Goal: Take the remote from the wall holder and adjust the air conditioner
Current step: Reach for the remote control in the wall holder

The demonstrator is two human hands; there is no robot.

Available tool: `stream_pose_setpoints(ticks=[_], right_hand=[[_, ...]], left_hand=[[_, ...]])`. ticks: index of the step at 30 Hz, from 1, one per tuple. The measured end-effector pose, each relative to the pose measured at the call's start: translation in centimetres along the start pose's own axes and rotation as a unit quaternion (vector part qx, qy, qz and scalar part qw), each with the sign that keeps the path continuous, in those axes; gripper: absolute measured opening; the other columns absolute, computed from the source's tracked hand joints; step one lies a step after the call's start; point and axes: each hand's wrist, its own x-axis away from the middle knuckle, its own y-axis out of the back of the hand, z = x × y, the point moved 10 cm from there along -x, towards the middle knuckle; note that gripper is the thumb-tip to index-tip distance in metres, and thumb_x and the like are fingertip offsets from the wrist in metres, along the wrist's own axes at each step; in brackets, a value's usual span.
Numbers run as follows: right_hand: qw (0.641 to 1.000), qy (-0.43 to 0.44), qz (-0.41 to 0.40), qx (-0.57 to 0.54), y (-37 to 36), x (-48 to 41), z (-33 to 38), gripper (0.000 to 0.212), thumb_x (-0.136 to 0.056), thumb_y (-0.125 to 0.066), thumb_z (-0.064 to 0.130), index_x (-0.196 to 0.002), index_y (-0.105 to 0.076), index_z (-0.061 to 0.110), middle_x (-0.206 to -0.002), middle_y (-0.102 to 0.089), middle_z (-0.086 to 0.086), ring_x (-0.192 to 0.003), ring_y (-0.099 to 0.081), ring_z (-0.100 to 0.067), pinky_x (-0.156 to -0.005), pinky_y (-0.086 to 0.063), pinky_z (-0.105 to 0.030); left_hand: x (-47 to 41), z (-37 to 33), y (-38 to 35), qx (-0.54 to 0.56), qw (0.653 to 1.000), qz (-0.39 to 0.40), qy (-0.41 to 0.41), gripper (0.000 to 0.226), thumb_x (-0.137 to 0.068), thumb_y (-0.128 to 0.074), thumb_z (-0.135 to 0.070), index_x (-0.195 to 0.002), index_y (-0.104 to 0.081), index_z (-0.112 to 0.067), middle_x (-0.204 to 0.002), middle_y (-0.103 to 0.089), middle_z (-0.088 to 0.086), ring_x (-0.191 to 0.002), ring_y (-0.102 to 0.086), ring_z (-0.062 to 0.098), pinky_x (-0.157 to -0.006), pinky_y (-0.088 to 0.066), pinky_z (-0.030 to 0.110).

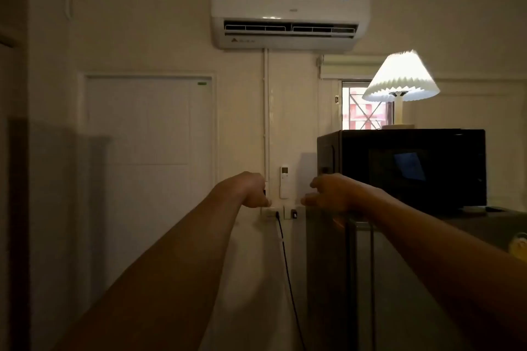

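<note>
White remote [284, 182]: sitting untaken in its wall holder.
Hands: we are reaching, left hand [251, 190] and right hand [328, 192] loosely curled, holding nothing.
Air conditioner [289, 8]: awaiting adjustment.

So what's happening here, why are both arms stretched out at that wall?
A person is reaching toward the white remote, which sits upright in its holder on the wall, below the air conditioner. The left hand and right hand hover on either side of it, fingers curled, neither touching it. The remote has not been taken out yet. The unit's display is lit. A microwave with a lit lamp on top stands to the right.
</note>
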Motion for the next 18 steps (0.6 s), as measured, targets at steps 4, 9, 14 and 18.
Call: stream_pose_setpoints(ticks=[4, 9, 14, 18], right_hand=[[1.0, -0.007, 0.005, -0.014, -1.3, -1.7, 0.5, 0.066, -0.09, -0.055, 0.047, -0.144, -0.038, 0.012, -0.149, -0.042, -0.012, -0.135, -0.041, -0.028, -0.11, -0.032, -0.042], [0.999, -0.011, 0.01, -0.031, -4.0, -6.3, 0.3, 0.065, -0.088, -0.057, 0.047, -0.142, -0.04, 0.012, -0.146, -0.046, -0.012, -0.133, -0.044, -0.028, -0.109, -0.034, -0.043], [0.998, -0.005, 0.013, -0.062, -7.0, -12.8, -0.4, 0.069, -0.088, -0.056, 0.049, -0.145, -0.037, 0.013, -0.149, -0.042, -0.012, -0.136, -0.041, -0.029, -0.111, -0.032, -0.043], [0.997, -0.005, 0.02, -0.074, -9.0, -18.5, -1.5, 0.07, -0.088, -0.054, 0.052, -0.143, -0.038, 0.012, -0.147, -0.044, -0.013, -0.133, -0.043, -0.029, -0.109, -0.035, -0.044]], left_hand=[[-1.5, 1.5, -1.6, 0.012, 1.0, 0.013, -0.002, 0.059, -0.09, -0.057, -0.038, -0.14, -0.045, -0.008, -0.143, -0.051, 0.012, -0.127, -0.05, 0.028, -0.1, -0.042, 0.036], [-4.8, 3.8, -4.5, 0.006, 0.999, 0.029, 0.013, 0.065, -0.09, -0.055, -0.042, -0.144, -0.039, -0.009, -0.146, -0.046, 0.012, -0.129, -0.047, 0.029, -0.102, -0.041, 0.036], [-9.7, 6.6, -6.7, -0.009, 0.999, 0.034, 0.032, 0.061, -0.09, -0.057, -0.038, -0.142, -0.041, -0.01, -0.146, -0.045, 0.013, -0.129, -0.047, 0.028, -0.1, -0.041, 0.035], [-14.4, 8.0, -8.5, -0.025, 0.998, 0.044, 0.032, 0.069, -0.091, -0.054, -0.043, -0.148, -0.031, -0.012, -0.154, -0.034, 0.011, -0.138, -0.037, 0.028, -0.108, -0.035, 0.037]])
